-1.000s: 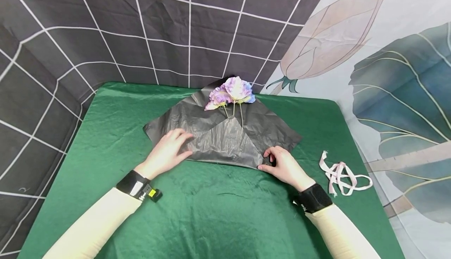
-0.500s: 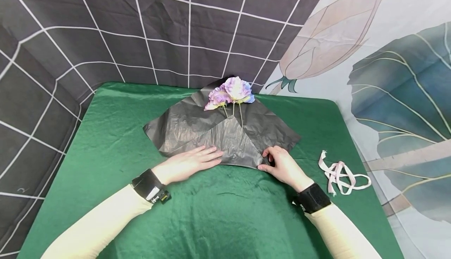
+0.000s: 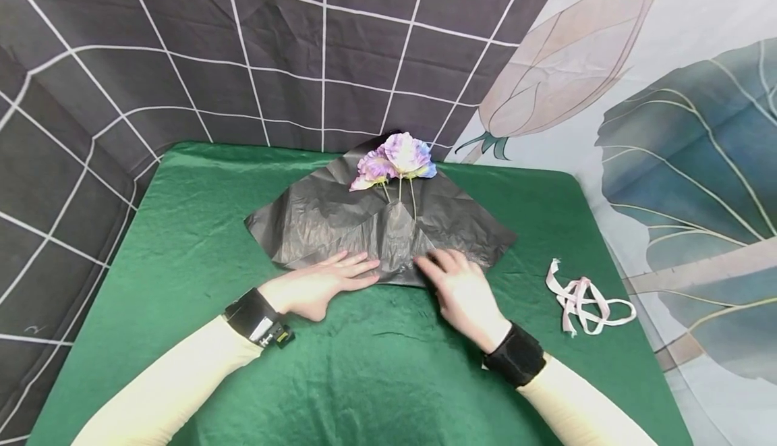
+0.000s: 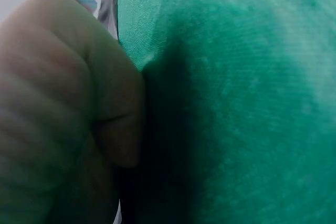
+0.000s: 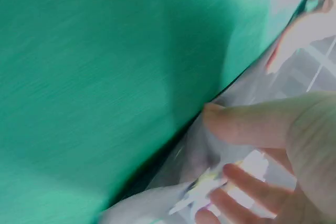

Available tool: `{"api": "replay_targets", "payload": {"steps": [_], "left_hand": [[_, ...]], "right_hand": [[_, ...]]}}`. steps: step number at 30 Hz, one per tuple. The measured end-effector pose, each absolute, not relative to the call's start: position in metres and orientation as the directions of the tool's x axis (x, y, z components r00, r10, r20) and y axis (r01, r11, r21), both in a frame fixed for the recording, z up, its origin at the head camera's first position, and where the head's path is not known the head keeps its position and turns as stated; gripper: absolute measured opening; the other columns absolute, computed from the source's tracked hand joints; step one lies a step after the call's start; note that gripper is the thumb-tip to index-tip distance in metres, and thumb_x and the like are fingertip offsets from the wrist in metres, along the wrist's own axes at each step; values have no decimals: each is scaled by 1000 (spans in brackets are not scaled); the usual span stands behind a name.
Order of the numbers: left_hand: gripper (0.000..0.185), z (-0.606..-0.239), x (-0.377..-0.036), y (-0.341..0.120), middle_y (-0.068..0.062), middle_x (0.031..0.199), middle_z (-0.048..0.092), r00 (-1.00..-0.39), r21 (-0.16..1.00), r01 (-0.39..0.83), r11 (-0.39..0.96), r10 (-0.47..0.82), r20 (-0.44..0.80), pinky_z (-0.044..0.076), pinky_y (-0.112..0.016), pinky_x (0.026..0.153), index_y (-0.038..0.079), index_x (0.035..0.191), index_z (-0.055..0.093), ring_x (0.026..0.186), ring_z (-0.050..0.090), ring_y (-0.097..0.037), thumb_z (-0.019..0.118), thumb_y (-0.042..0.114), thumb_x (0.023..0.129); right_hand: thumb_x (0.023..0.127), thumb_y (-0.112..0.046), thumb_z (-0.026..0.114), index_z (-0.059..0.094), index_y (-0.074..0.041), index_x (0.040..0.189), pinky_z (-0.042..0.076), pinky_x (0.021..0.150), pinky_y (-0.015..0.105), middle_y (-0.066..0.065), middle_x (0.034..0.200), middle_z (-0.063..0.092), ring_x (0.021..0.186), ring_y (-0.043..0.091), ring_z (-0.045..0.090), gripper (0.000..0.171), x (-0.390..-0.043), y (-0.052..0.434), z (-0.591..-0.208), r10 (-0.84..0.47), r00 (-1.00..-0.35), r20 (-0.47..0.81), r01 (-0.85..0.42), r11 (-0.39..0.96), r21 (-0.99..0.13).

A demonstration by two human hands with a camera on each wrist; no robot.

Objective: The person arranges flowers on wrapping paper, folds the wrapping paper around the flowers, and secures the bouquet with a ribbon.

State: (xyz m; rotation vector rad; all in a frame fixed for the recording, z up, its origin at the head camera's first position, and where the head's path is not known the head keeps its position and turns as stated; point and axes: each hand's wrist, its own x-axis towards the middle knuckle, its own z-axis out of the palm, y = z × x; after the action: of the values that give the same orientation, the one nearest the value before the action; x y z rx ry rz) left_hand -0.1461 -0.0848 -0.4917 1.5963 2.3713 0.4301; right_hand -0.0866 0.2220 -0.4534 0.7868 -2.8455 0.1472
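A sheet of black wrapping paper (image 3: 315, 210), its near part folded up, lies on the green cloth. Purple and blue artificial flowers (image 3: 405, 152) rest on it, and their lower stems go under the fold. My left hand (image 3: 320, 285) lies palm down with straight fingers across the fold's left part. The right hand (image 3: 466, 297), somewhat blurred, reaches over the fold's right part with its fingertips on the paper. In the right wrist view its thumb (image 5: 236, 121) is at the paper's edge, apart from the extended fingers (image 5: 252, 187).
A loosely looped pale pink ribbon (image 3: 585, 305) lies to the right on the green cloth (image 3: 376, 372). Behind the table hangs a dark curtain with white grid lines (image 3: 273, 41). A floral-print cloth (image 3: 698, 162) hangs at the right.
My left hand has moved right from the paper's left side and flattened on the fold. The right hand has shifted left from the fold's right corner, bringing that corner's paper inward.
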Motion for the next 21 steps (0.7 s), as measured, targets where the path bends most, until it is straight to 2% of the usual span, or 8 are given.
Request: {"api": "replay_targets", "payload": {"steps": [2, 4, 6, 11, 15, 21], "left_hand": [[109, -492, -146, -85, 3, 160, 10, -369, 396, 847, 355, 929, -44, 9, -47, 116, 22, 151, 27, 146, 7, -22, 68, -9, 54], [105, -491, -147, -85, 2, 160, 11, -371, 413, 838, 357, 927, -48, 8, -48, 116, 22, 151, 27, 146, 7, -22, 65, -6, 57], [101, -490, -147, -85, 3, 160, 10, -378, 421, 829, 368, 924, -63, 7, -47, 116, 23, 151, 26, 146, 6, -21, 64, -2, 60], [93, -490, -147, -86, 4, 160, 8, -381, 424, 824, 376, 921, -77, 5, -45, 117, 23, 151, 25, 147, 4, -20, 65, 13, 67], [91, -490, -145, -86, 1, 160, 9, -372, 428, 828, 362, 926, -63, 5, -47, 116, 19, 151, 26, 147, 5, -23, 66, 19, 69], [91, -490, -144, -86, -2, 160, 11, -374, 422, 834, 356, 926, -41, 7, -48, 116, 17, 152, 24, 146, 7, -27, 65, 22, 70]], "right_hand": [[78, -11, 68, 58, -17, 131, 47, 87, 51, 8, 129, 57, 121, 32, 50, 54, -82, 204, -451, -580, -784, 219, -600, 799, -31], [81, -20, 69, 58, -14, 131, 45, 93, 50, 7, 132, 57, 124, 31, 50, 52, -77, 186, -450, -644, -736, 207, -663, 748, -29], [84, -31, 68, 54, -11, 135, 42, 98, 49, 7, 135, 55, 127, 30, 47, 56, -72, 171, -450, -681, -715, 158, -693, 720, -34], [89, -54, 57, 38, -11, 146, 32, 108, 48, 7, 149, 40, 138, 29, 34, 74, -66, 151, -455, -667, -744, -38, -666, 745, -38], [90, -58, 51, 30, -11, 149, 29, 110, 47, 8, 153, 32, 139, 28, 31, 78, -66, 154, -458, -624, -770, -131, -618, 781, -88], [91, -58, 48, 29, -10, 149, 29, 110, 46, 8, 153, 30, 140, 28, 29, 78, -64, 175, -461, -597, -783, -174, -575, 801, -163]]}}
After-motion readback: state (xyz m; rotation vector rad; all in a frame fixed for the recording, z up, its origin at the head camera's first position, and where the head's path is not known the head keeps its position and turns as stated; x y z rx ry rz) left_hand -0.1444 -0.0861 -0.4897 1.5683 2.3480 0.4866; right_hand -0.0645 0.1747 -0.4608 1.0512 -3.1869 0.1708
